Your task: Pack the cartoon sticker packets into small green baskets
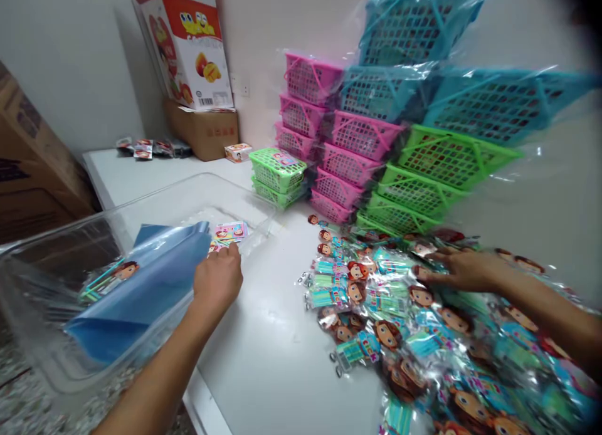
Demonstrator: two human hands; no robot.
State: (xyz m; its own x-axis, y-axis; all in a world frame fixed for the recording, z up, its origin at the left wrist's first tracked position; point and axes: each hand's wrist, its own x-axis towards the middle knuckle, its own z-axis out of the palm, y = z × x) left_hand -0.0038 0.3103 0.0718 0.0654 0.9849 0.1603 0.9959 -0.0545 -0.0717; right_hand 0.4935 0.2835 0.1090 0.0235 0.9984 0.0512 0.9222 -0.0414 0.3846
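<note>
My left hand [219, 273] is over the right side of a clear plastic bin [155, 200], its fingers curled in against small printed cards [230, 230]. What lies under those fingertips is hidden. A folded blue sheet [155, 284] rests inside the bin, beside a bagged packet [115, 275] with a cartoon figure. My right hand [463, 269] reaches over a heap of clear-wrapped packets [362, 344] with cartoon heads and blue-green sticks. Its fingers are stretched out and touch the top of the heap; no packet shows in its grasp.
Wrapped pink baskets [350, 162], green baskets [418, 178] and blue baskets [416, 34] are stacked along the wall. Two low green baskets [278, 172] stand nearer the bin. Behind are a brown carton [202, 131], a printed box [195, 46] and small dark packets [143, 148] on the white table [282, 341].
</note>
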